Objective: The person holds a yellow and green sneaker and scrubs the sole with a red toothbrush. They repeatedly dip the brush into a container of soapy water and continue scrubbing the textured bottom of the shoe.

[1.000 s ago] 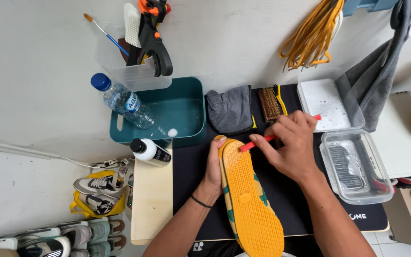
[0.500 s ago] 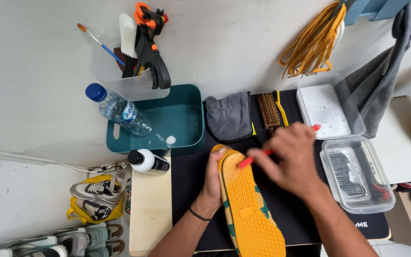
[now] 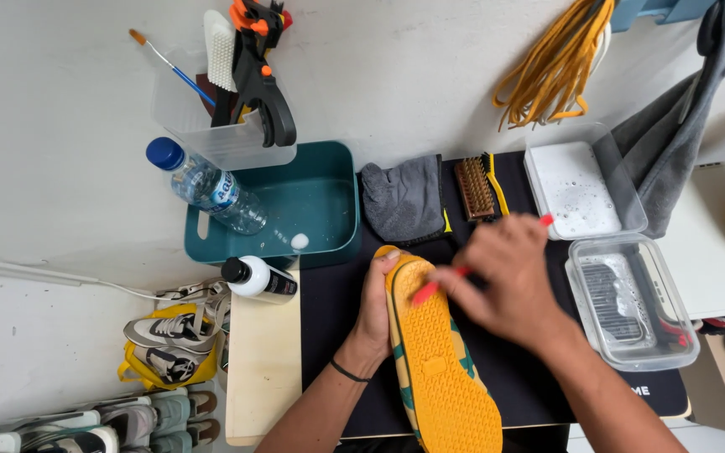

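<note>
Yellow-soled shoe (image 3: 438,352) clamped sole-up in left hand (image 3: 377,306); right hand (image 3: 505,277) grips red brush (image 3: 430,287) at toe edge.

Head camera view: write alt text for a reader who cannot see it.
Left hand steadies a yellow-soled shoe, sole up, on a black mat while the right hand works a red-handled brush against the sole near the toe.
</note>
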